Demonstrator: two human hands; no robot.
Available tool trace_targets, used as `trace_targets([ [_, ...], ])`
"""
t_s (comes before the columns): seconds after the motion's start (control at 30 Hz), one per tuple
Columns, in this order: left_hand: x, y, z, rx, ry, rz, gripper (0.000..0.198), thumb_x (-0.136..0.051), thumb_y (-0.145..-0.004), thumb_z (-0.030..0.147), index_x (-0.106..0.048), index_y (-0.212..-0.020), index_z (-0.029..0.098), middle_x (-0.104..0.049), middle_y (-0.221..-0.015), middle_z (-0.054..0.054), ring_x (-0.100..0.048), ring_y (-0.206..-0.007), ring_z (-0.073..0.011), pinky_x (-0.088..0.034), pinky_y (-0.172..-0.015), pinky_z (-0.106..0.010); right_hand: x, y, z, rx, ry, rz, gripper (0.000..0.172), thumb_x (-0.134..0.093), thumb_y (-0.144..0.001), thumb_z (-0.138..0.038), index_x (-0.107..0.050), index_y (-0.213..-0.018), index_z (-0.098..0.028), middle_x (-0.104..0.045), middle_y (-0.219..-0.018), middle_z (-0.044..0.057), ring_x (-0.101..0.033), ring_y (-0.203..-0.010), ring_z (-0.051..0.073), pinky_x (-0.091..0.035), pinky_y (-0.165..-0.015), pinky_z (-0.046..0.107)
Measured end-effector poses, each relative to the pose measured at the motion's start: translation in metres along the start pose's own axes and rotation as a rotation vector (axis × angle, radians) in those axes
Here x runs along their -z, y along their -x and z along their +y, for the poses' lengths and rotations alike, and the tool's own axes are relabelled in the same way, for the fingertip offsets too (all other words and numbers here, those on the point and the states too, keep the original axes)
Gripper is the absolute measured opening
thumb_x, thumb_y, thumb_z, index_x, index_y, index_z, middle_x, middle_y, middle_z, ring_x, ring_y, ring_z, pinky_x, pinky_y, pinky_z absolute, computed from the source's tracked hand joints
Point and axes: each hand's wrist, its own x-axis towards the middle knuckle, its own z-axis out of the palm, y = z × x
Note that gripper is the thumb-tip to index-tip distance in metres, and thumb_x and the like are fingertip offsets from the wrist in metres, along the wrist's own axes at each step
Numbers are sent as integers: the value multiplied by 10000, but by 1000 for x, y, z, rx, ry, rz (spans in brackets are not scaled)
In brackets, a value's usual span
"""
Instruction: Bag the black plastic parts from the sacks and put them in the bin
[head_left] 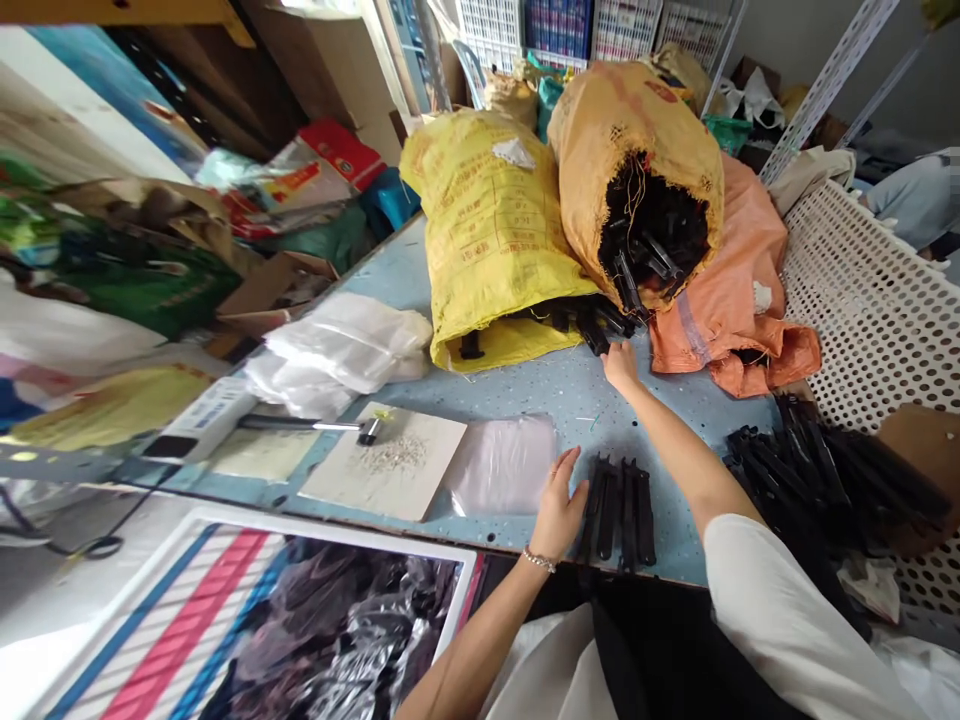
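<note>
My right hand (621, 366) reaches to the mouth of a yellow woven sack (491, 220), its fingers closed on the end of a long black part (592, 335). More black parts spill out there, beside a tan sack (637, 110) filled with similar pieces. My left hand (561, 505) is open, fingers spread, between a stack of clear plastic bags (504, 465) and a short row of black parts (624, 515) laid side by side on the blue table (517, 395). What exactly the black parts are, I cannot tell.
A hammer (367, 430) lies across a scuffed board (405, 480), near white plastic bags (337, 345). An orange sack (731, 270) and a heap of black parts (810, 470) are at right, beside a perforated white basket (877, 310). A crate (187, 640) holds filled bags below.
</note>
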Motion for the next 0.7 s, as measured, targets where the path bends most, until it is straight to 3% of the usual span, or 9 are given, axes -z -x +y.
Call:
trace_targets([
  [0.07,9,-21,12,81,188,40,552,-733,-804,398,-582,-1307,228,-558,-1412,-132,-509,-1345,-275,-365,-1160,-469,-4,30,8,21,-39,-60,238,-509,-956,-209,-645,-1085,-61,-642,-1076,181,-594,-1003,274,-445,-893,373],
  [0.17,12,-53,39,206,583,96,654,-771,-744,548,-565,-1275,226,-621,-1308,-123,-606,-1211,-236,-456,-1055,-399,-5,105,22,135,-141,-163,220,-522,-973,-298,-648,-1097,-166,-656,-988,51,-618,-896,199,-481,-798,303],
  [0.23,9,-65,58,234,785,90,675,-775,-716,594,-568,-1236,217,-673,-1131,-81,-675,-1000,-196,-526,-913,-357,4,154,29,373,-314,-232,231,-525,-986,-366,-637,-1096,-195,-636,-953,31,-607,-855,185,-482,-770,302],
  [0.3,5,-62,75,241,828,32,651,-801,-707,543,-576,-1209,194,-670,-934,-24,-667,-757,-150,-545,-728,-304,20,184,32,530,-369,-213,282,-422,-1037,-387,-638,-996,-210,-609,-870,28,-588,-826,183,-475,-763,313],
  [0.37,2,-47,88,271,746,-60,592,-818,-710,463,-594,-1173,168,-639,-804,12,-610,-593,-117,-498,-578,-260,37,190,31,618,-328,-28,348,-346,-1055,-420,-618,-1000,-210,-604,-866,53,-567,-846,208,-466,-781,350],
  [0.47,-1,-16,99,382,628,-265,439,-786,-732,482,-642,-943,125,-614,-661,-2,-558,-490,-112,-422,-479,-243,53,169,28,811,-124,242,408,-356,-1024,-529,-598,-1040,-201,-613,-931,101,-525,-876,251,-439,-800,410],
  [0.57,-4,3,104,496,628,-399,449,-743,-746,558,-624,-774,126,-585,-571,-19,-526,-457,-113,-377,-446,-240,49,147,24,996,15,252,419,-366,-1011,-549,-603,-910,-220,-584,-826,81,-482,-786,242,-405,-750,401],
  [0.63,-5,6,103,507,619,-336,466,-752,-728,571,-625,-761,124,-590,-579,-21,-524,-461,-111,-377,-446,-240,42,146,17,923,-39,195,417,-334,-1033,-508,-580,-845,-228,-561,-771,60,-484,-761,228,-399,-731,375],
  [0.7,-3,1,102,487,613,-204,469,-780,-698,556,-623,-775,121,-607,-617,-20,-539,-482,-109,-402,-463,-241,37,156,10,747,-158,107,435,-265,-1060,-466,-546,-823,-233,-561,-761,42,-515,-767,209,-408,-725,342],
])
